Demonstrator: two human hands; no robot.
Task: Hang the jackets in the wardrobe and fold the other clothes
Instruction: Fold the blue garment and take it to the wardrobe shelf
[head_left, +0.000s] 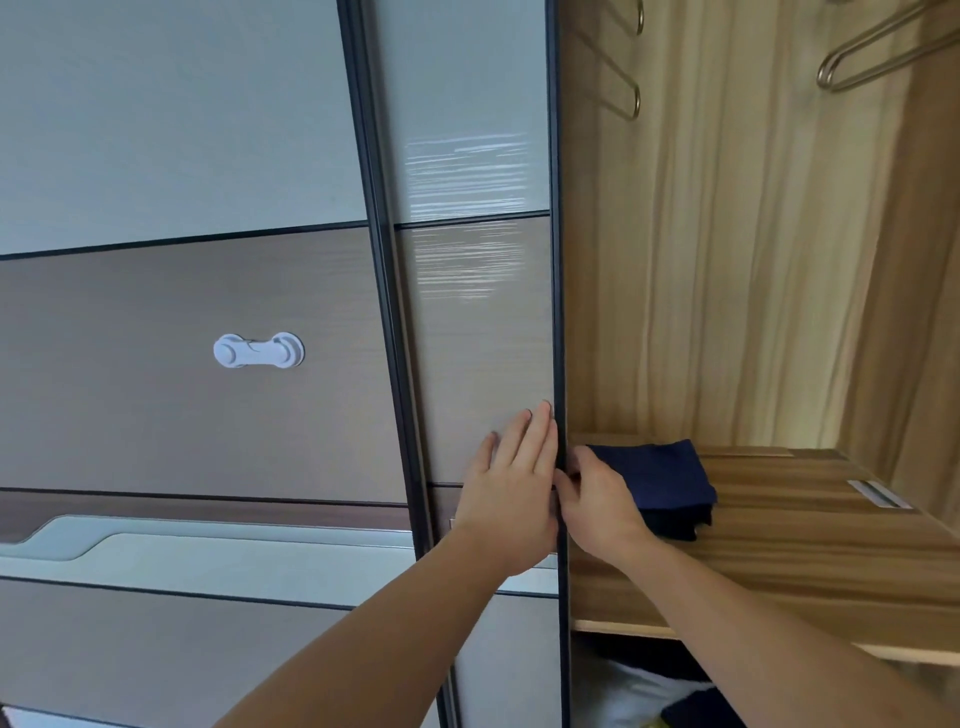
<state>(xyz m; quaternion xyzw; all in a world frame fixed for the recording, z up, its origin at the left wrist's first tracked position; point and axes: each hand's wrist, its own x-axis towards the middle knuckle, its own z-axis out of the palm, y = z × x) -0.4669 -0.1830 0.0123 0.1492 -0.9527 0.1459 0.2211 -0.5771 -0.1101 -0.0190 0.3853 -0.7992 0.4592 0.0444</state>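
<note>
Left hand (511, 486) flat on glossy grey-brown sliding wardrobe door (478, 338), grip apart; right hand (597, 506) grip clamped on dark door edge (557, 312). Best slid evenly, fingers clear of frame, folded navy cloth (660, 480) on wooden shelf (805, 561) undisturbed.

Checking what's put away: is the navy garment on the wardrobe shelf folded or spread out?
Folded: the navy garment lies as a compact layered stack on the wooden shelf.

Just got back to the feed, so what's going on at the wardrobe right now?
A person stands at the open wardrobe with both hands on the sliding door. The left hand lies flat on the door's face beside its dark edge, and the right hand grips that edge from the inner side. A folded navy garment lies on the wooden shelf. Empty hangers show above; no jacket is hanging in view.
</note>
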